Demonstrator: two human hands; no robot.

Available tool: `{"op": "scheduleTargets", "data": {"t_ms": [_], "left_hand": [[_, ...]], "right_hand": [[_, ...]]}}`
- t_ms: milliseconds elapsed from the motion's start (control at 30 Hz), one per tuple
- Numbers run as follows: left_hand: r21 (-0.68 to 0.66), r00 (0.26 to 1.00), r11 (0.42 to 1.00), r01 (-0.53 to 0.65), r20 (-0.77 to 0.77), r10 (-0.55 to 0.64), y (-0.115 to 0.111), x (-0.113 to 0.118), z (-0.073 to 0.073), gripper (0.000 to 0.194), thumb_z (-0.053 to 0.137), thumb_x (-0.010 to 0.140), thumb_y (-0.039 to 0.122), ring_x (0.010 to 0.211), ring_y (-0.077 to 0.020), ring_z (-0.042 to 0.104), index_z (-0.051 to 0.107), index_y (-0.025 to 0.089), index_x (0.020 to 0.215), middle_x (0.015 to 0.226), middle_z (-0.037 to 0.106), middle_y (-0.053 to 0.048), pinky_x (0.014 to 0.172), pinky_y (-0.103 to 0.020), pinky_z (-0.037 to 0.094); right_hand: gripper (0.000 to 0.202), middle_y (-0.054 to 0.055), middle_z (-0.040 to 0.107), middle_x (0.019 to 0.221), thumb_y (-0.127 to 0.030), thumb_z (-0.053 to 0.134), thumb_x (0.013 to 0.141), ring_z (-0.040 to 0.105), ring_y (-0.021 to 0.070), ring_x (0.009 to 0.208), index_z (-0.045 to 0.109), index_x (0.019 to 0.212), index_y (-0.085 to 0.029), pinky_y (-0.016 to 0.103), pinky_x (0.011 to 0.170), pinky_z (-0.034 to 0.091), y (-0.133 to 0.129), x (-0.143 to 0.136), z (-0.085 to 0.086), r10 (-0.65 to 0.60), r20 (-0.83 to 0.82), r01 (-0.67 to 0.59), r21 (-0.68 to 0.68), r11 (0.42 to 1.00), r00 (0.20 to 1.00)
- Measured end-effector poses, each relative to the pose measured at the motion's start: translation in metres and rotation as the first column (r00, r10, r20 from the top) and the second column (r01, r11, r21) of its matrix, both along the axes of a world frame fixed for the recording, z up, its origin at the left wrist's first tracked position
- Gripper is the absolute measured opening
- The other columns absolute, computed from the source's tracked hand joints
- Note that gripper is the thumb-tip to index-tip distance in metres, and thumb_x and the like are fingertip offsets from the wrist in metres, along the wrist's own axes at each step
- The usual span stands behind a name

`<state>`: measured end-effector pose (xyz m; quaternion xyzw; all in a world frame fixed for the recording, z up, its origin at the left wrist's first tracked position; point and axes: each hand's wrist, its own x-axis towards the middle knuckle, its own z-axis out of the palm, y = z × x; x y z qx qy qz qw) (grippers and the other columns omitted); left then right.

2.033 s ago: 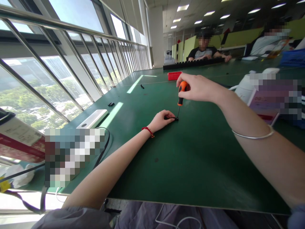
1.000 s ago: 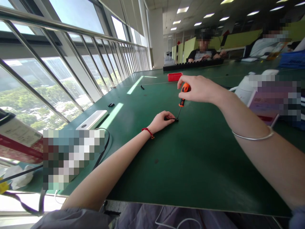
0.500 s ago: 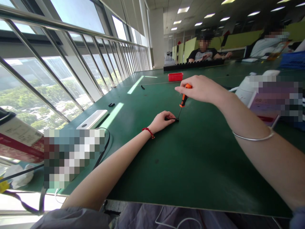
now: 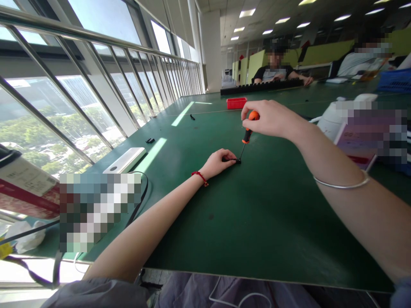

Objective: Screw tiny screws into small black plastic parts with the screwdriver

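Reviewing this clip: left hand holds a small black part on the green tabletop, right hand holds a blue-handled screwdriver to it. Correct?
Wrong handle colour: the head view shows the right hand holding an orange-and-black screwdriver to the small black part. The rest stands.

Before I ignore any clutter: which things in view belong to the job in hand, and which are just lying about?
In use:
orange-and-black screwdriver, right hand
small black part, left hand

Probably just lying about:
red tray
white box
loose black pieces, possibly related

Windows [image 4: 102, 19] left, metal railing [image 4: 64, 31] | green table [image 4: 272, 222] | yellow-green partitions [image 4: 257, 66] | lit ceiling panels [image 4: 247, 13]
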<state>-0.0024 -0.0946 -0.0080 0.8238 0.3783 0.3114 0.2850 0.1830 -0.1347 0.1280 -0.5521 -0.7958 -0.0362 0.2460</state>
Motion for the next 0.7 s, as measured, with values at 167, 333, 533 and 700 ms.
{"op": "scheduleTargets", "data": {"t_ms": [167, 333, 533, 700], "left_hand": [[0.004, 1.0, 1.0, -0.003, 0.0, 0.003, -0.0008, 0.0003, 0.0008, 0.016, 0.064, 0.08, 0.027, 0.076, -0.0138, 0.058, 0.069, 0.014, 0.087, 0.084, 0.064, -0.005, 0.073, -0.027, 0.047], [-0.006, 1.0, 1.0, -0.005, -0.004, 0.005, -0.002, 0.0005, 0.0019, 0.017, 0.064, 0.08, 0.027, 0.076, -0.0138, 0.057, 0.068, 0.013, 0.087, 0.085, 0.063, -0.005, 0.073, -0.027, 0.047], [-0.008, 1.0, 1.0, -0.005, 0.004, 0.005, -0.0022, 0.0005, 0.0024, 0.016, 0.064, 0.08, 0.028, 0.077, -0.0136, 0.057, 0.068, 0.014, 0.086, 0.084, 0.063, -0.005, 0.074, -0.027, 0.048], [-0.001, 1.0, 1.0, -0.001, 0.001, 0.001, -0.0012, 0.0003, 0.0011, 0.018, 0.063, 0.08, 0.029, 0.077, -0.0141, 0.057, 0.068, 0.013, 0.086, 0.084, 0.063, -0.005, 0.075, -0.028, 0.048]], "right_hand": [[0.028, 0.004, 0.062, 0.071, -0.044, 0.05, 0.081, 0.052, 0.0182, 0.065, 0.066, 0.08, -0.021, 0.032, 0.058, 0.031, 0.0001, -0.0001, -0.0003, -0.004, 0.015, 0.005, -0.03, 1.0, 1.0], [0.023, 0.004, 0.062, 0.075, -0.038, 0.055, 0.077, 0.05, 0.0162, 0.063, 0.064, 0.09, -0.021, 0.03, 0.057, 0.032, 0.0004, 0.0005, -0.0012, 0.015, -0.003, -0.015, 0.023, 1.0, 1.0], [0.03, 0.004, 0.061, 0.073, -0.047, 0.049, 0.081, 0.05, 0.0166, 0.064, 0.064, 0.079, -0.02, 0.031, 0.059, 0.031, -0.0013, -0.0002, 0.0, 0.022, -0.014, -0.023, -0.052, 0.998, 1.0], [0.022, 0.004, 0.064, 0.079, -0.038, 0.055, 0.075, 0.051, 0.0171, 0.066, 0.064, 0.087, -0.022, 0.03, 0.059, 0.032, -0.0015, 0.0002, 0.0007, 0.031, 0.004, -0.031, -0.022, 0.999, 1.0]]}}
